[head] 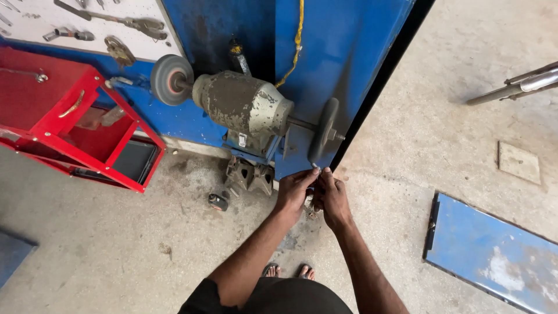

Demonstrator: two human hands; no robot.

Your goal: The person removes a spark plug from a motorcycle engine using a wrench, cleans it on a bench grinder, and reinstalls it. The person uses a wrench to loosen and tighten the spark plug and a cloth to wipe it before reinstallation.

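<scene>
While the concrete floor takes up most of the view, a blue metal cabinet stands against it at the top, with a white tool board of hung wrenches and pliers to its left and a red tool trolley below that board; a flat blue panel lies on the floor at lower right, well apart from the hands, and chromed tubes reach in from the right edge. Mounted on the cabinet front is a worn grey bench grinder, its grey grinding wheel on the left shaft end and a dark wheel seen edge-on on the right shaft end. A yellow cord hangs down the cabinet above the motor. Both arms reach up from the bottom of the frame, and the bare toes in sandals show between them. The left hand and the right hand meet just under the dark wheel, fingers curled and pressed together, their tips pinching a small metal piece at the wheel's lower rim; what the piece is cannot be told. A small dark can sits on the floor near the grinder's base
</scene>
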